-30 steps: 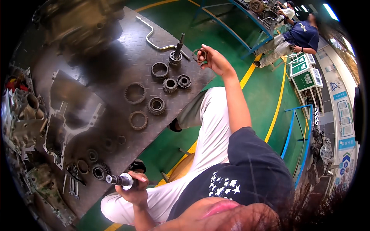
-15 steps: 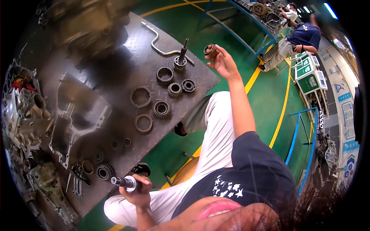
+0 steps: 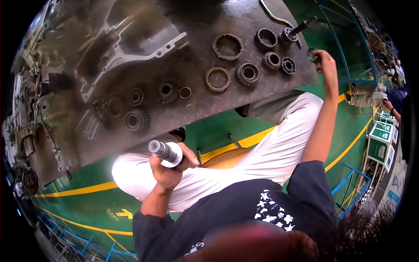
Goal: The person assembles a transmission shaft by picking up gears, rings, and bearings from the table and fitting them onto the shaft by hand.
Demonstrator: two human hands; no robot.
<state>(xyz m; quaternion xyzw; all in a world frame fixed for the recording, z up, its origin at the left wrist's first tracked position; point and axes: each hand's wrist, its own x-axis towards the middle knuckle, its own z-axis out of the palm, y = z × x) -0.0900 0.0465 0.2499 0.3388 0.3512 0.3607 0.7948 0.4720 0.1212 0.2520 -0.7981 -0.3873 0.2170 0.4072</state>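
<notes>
Metal tabletop [image 3: 196,102] | shaft [image 3: 162,151] juts beyond left fingers [image 3: 189,156] gripping it | right fingers [image 3: 321,54] pinch ring [image 3: 312,53]

A dark T-shirt [image 3: 231,198] with white print [image 3: 267,203] tops pale trousers [image 3: 286,142].

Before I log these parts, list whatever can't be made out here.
All in the head view:
- Shaft: its far end is hidden by the left hand holding it.
- Dark piece at the right hand: too small and partly covered by fingers to identify.
- Bent rod: its upper end is cut off by the picture's top edge.
- Slim tools: their ends are blurred.
</notes>
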